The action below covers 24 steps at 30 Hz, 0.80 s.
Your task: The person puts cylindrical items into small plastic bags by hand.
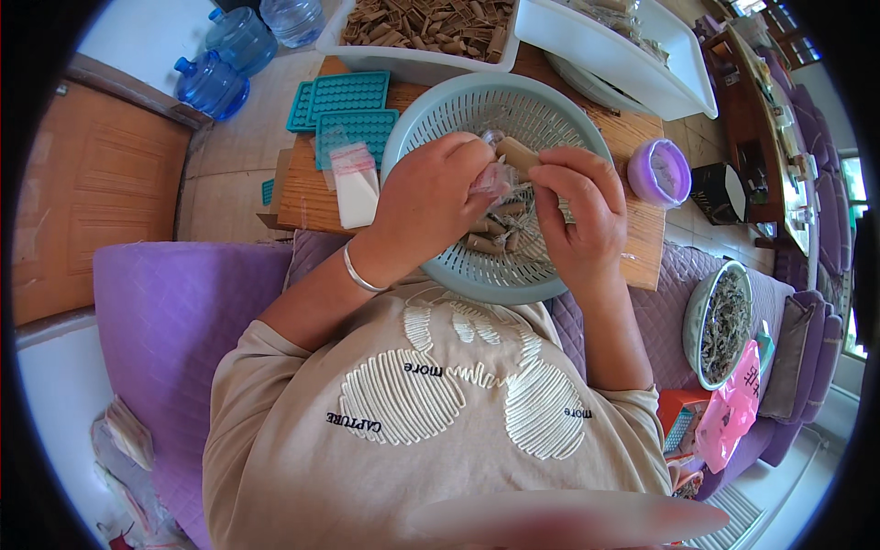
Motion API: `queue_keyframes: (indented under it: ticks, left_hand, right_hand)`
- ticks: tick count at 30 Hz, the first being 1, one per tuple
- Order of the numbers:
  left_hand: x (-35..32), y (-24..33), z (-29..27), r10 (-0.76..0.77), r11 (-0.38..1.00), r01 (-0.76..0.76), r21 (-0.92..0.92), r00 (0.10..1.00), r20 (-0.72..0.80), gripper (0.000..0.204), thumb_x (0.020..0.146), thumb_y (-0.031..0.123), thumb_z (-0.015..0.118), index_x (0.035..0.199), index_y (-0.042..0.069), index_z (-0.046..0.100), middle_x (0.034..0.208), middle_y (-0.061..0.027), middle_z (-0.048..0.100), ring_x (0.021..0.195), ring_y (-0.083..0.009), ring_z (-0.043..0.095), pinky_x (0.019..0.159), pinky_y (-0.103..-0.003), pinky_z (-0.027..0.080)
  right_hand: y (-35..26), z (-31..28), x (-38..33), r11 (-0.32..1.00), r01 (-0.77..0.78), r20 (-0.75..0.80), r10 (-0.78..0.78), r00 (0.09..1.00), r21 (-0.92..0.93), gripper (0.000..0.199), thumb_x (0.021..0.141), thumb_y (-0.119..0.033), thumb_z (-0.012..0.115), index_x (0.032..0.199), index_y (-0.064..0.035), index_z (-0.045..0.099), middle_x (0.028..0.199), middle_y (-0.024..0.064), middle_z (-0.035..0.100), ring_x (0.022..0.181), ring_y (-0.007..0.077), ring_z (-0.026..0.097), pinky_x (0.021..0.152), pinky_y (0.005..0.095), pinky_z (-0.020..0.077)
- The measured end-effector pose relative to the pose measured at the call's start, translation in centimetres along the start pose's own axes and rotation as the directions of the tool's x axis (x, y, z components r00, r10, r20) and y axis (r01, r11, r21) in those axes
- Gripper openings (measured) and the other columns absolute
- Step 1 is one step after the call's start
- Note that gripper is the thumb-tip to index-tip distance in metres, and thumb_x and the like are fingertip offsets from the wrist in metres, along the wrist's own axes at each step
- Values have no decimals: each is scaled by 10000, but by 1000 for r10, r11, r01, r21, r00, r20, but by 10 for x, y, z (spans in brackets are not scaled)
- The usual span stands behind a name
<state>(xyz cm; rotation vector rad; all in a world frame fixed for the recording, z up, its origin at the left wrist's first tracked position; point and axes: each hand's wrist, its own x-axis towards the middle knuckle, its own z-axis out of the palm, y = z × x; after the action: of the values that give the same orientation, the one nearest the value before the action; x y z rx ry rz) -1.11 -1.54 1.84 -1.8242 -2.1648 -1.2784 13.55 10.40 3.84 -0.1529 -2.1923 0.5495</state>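
Both hands are over a grey-green plastic colander [431,115] on the wooden table. My left hand [431,197] is closed on a crinkled clear plastic bag [495,176] with a pinkish tint. In a pinch of thumb and fingers, my right hand [584,197] grips the end of a short brown cardboard tube [516,154], which lies against the plastic. How far the tube sits inside the plastic is hidden by my fingers. Below the hands, several more brown tubes [484,244] with bits of clear film lie in the colander.
Left of the colander are teal ridged trays [353,92] and a stack of clear bags [356,194]. Behind it stand a white bin of brown tubes [500,60] and another white bin [683,92]. A purple-rimmed tub [660,172] is at the right; a filled basin [706,325] rests on the sofa.
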Motion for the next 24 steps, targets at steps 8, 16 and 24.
queue_keyframes:
  ticks: [8,16,24]
  left_hand:
    - [1,0,-3,18,1000,-18,-3,1000,-10,281,742,164,751,915,33,573,907,-119,615,829,-326,615,698,-398,509]
    - [-2,-8,0,206,958,-214,192,977,56,335,731,101,709,1013,37,542,1021,-134,613,896,-317,619,714,-397,518]
    - [4,-1,2,46,998,-51,26,988,148,489,721,219,813,1106,61,556,923,-109,672,829,-318,656,709,-366,531]
  right_hand:
    - [2,-7,3,1000,21,71,-20,997,-6,262,724,64,676,961,-47,666,1009,93,642,904,292,621,795,384,509]
    - [1,-22,22,979,-178,303,141,943,99,241,756,38,655,987,-26,641,993,147,635,932,348,617,796,409,506]
    - [10,-18,38,906,-409,531,294,794,110,247,755,3,686,988,-17,607,918,131,621,864,305,619,731,374,499]
